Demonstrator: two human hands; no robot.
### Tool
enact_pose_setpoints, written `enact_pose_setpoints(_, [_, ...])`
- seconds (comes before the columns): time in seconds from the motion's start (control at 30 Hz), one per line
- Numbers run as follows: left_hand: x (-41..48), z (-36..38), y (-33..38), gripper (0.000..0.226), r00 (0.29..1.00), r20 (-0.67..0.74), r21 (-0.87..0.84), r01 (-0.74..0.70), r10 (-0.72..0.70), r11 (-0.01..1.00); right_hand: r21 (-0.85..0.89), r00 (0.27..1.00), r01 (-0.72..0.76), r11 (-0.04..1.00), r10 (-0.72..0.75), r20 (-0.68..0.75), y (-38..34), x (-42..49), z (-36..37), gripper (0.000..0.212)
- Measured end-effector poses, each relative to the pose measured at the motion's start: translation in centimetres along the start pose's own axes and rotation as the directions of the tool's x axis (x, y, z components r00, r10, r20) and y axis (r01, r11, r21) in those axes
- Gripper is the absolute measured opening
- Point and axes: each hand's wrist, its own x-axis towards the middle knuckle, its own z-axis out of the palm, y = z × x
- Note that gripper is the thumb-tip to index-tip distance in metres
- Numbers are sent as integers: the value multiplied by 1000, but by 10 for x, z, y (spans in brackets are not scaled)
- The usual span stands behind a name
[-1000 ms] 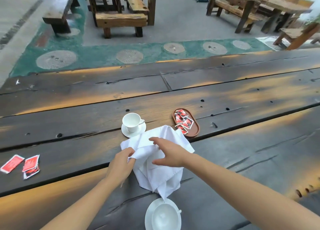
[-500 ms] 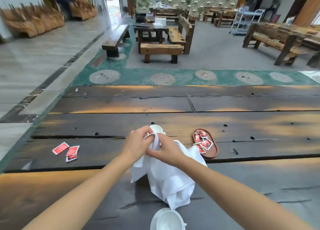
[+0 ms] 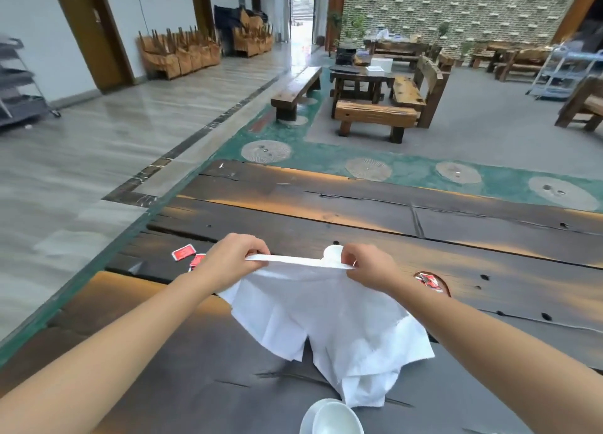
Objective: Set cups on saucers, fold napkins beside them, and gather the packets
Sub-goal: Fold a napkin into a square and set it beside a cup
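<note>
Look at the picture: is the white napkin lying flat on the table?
No; both hands, left hand and right hand, hold the napkin stretched up above the table.

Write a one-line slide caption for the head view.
Both hands, left and right, stretch a white napkin taut above the wooden table.
</note>
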Motion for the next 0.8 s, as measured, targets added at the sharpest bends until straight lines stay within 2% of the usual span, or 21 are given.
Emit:
enact_pose_setpoints(0.1, [-22, -12, -30, 17, 992, -93, 46, 87, -83, 995, -64, 1000, -18, 998, 19, 14, 1, 12, -4, 16])
enact_pose_setpoints(0.2, [-43, -22, -55, 20, 977, -105, 97, 197, -187, 976, -103, 999, -3, 995, 7, 40, 6, 25, -7, 6])
enact_pose_setpoints(0.33, [-81, -28, -80, 15, 929, -205, 89, 330, -307, 940, -11, 1000, -25, 1000, 25, 16, -11, 44, 1, 27])
enact_pose_setpoints(0.5, [-121, -37, -108, 13, 767, -481, -28, 471, -425, 881, 243, 990, 31, 969, 3, -140, -66, 71, 8, 22])
enact_pose_setpoints(0.6, [-129, -67, -121, 10, 620, -621, -145, 510, -479, 848, 490, 984, 48, 870, 42, -172, -105, 89, -2, 21])
enact_pose_setpoints(0.67, [-130, -94, -129, 12, 534, -689, -227, 484, -491, 845, 597, 975, 88, 797, 55, -218, -130, 102, -14, 16])
enact_pose_setpoints(0.8, [-123, -152, -125, 14, 408, -794, -334, 327, -451, 884, 629, 920, 259, 733, 11, -392, -166, 118, -38, 10])
